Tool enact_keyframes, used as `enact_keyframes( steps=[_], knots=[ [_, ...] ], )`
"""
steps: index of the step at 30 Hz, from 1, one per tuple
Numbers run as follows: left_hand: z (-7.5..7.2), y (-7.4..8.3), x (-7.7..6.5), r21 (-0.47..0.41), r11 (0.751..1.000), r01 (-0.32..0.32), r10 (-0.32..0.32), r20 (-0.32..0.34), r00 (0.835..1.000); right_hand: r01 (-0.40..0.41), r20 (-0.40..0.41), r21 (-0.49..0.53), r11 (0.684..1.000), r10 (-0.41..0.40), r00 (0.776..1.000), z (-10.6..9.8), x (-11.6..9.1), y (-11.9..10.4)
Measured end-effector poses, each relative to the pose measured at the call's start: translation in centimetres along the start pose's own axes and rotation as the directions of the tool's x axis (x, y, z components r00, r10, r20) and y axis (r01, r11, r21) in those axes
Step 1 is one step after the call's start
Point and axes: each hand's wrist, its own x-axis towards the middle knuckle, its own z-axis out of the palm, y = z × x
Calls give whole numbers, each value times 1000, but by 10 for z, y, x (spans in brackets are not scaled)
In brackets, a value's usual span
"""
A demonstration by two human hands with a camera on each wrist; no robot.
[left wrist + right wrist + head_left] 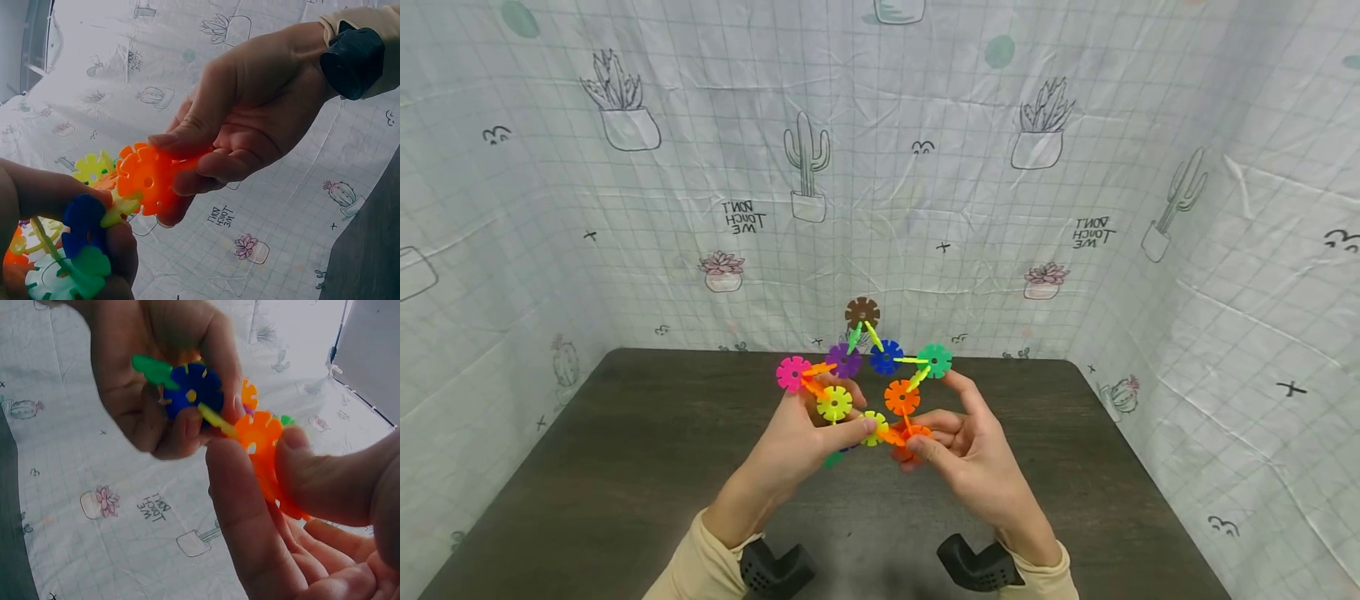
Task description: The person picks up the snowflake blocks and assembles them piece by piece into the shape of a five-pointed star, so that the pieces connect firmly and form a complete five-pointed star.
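Note:
Notched plastic snowflake discs are joined edge to edge into a star-like ring, held up above the dark table. At its top is a brown disc point(862, 314), with a purple disc point(844, 361) and a blue disc point(887, 357) below. A pink disc point(793, 374) sticks out left, a green disc point(935, 361) right. My left hand point(790, 446) pinches the ring's lower part by a yellow disc point(874, 428), its thumb in front. Between thumb and fingers, my right hand point(977, 454) pinches an orange disc point(258, 447) at the lower right. Another blue disc point(194, 390) shows at the left fingers.
The dark wooden table point(647, 475) spreads beneath both hands. A pale cloth point(880, 208) printed with cacti and succulents stands behind and at both sides. Black camera mounts point(977, 564) sit at both wrists, over cream sleeves point(703, 562).

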Motion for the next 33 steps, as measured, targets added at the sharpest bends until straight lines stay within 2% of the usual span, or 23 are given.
enact_keyframes(
  steps=[6, 11, 14, 17, 20, 22, 24, 27, 29, 33],
  knots=[
    [-1, -3, 2, 12, 1000, 26, -26, -19, 999, -19, -14, 5, 1000, 19, 1000, 3, 1, 4],
    [-5, -4, 4, 37, 998, 55, -55, -4, 999, -108, -15, -51, 993, 107, 994, 0, 1, 0],
    [-7, -5, 5, 63, 997, 51, -52, 12, 999, -148, -81, -126, 981, 139, 987, -5, 0, -6],
    [-9, -6, 6, 90, 995, 36, -39, 40, 998, -132, -200, -158, 979, 99, 975, -8, 3, -9],
    [-9, -8, 7, 130, 990, 45, -53, 64, 997, -92, -290, -116, 989, 55, 956, -10, 9, -8],
    [-10, -9, 7, 187, 980, 69, -79, 48, 996, -98, -323, -60, 993, 74, 943, -13, 13, -4],
    [-11, -11, 9, 220, 972, 85, -86, -8, 996, -131, -335, -5, 991, 121, 934, -18, 15, 2],
    [-17, -15, 14, 241, 967, 80, -52, -121, 991, -199, -335, 58, 978, 206, 919, -25, 16, 13],
    [-22, -20, 18, 224, 973, 59, -22, -164, 986, -238, -316, 77, 968, 250, 915, -28, 17, 21],
    [-31, -32, 24, 229, 972, 56, -20, -157, 987, -304, -288, 86, 949, 316, 904, -31, 19, 39]
  ],
)
